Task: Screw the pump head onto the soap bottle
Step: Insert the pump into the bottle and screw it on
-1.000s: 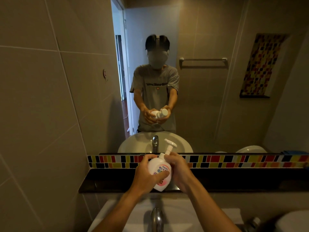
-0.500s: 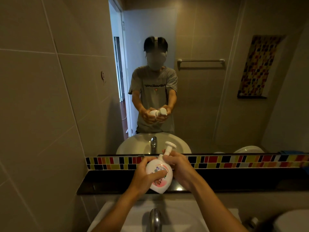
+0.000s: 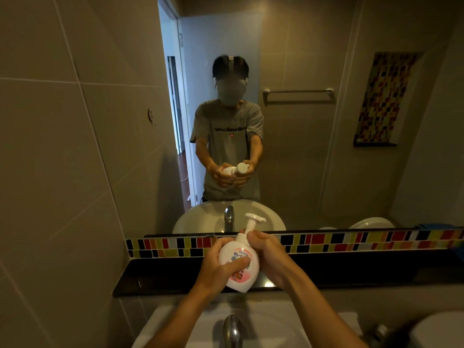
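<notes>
A white soap bottle point(image 3: 238, 254) with a pink label is held tilted above the sink, its top leaning away from me. My left hand point(image 3: 218, 268) wraps around the bottle's body from the left. The white pump head point(image 3: 252, 221) sits on the bottle's neck, its nozzle pointing right. My right hand point(image 3: 267, 252) grips the collar at the base of the pump, and its fingers hide the collar.
A white sink point(image 3: 276, 322) with a chrome faucet point(image 3: 232, 330) lies below the hands. A black ledge point(image 3: 155, 277) and a band of coloured tiles point(image 3: 351, 241) run under the mirror point(image 3: 301, 121), where a person is reflected. A tiled wall point(image 3: 62, 172) stands on the left.
The pump head has turned: its nozzle pointed up-right, then away, and now points right. The view has shifted slightly; both hands keep their hold on the bottle.
</notes>
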Demonstrator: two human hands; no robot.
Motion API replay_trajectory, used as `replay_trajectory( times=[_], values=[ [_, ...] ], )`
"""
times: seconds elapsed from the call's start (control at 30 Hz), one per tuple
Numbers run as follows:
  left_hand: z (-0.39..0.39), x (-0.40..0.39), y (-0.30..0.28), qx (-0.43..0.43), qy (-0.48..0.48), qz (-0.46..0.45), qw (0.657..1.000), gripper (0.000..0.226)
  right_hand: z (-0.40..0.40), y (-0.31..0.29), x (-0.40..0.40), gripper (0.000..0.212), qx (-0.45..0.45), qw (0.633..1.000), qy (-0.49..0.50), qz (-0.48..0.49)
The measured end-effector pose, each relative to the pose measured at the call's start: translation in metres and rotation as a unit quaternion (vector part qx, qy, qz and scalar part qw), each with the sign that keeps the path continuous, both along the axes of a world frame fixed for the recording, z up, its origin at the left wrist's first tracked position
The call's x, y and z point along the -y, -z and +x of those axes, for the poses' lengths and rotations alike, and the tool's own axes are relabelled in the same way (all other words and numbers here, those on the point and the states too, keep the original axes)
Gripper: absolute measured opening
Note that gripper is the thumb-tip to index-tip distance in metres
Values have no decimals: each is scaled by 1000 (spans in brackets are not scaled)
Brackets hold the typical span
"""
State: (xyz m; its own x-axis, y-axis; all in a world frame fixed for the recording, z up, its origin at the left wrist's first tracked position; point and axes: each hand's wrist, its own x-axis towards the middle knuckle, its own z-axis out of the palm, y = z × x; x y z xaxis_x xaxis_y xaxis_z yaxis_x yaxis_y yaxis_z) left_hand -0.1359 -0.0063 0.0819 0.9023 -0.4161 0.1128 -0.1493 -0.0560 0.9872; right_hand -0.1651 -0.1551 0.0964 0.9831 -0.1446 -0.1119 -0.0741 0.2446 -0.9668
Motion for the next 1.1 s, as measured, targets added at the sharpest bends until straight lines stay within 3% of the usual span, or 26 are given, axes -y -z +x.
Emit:
replay_trajectory(
  times=[0.23, 0.37, 0.43, 0.53, 0.6, 0.7, 1.1],
  values=[
    [-16, 11, 10, 68, -95, 64, 991, 51, 1, -1, -11, 19, -31, 996, 56, -60],
    [-19, 12, 9, 46, -88, 41, 994, 52, -2, 3, -15, 17, -13, 995, 80, -62],
    [-16, 7, 8, 14, -52, 2, 999, 57, -4, 3, -9, 27, 19, 998, 54, 10],
    [-15, 2, 5, -22, -3, -47, 999, 56, -4, -5, 3, 38, 34, 967, 15, 251],
    [-16, 1, 5, -42, 15, -79, 996, 47, -1, -12, 9, 47, 24, 953, -6, 301],
    [-15, 2, 4, -52, 20, -95, 994, 34, 3, -21, 10, 51, 19, 956, -23, 292],
    [-19, 7, 9, 55, -51, -13, 997, 32, 3, -26, 8, 42, 15, 978, -3, 208]
  ],
)
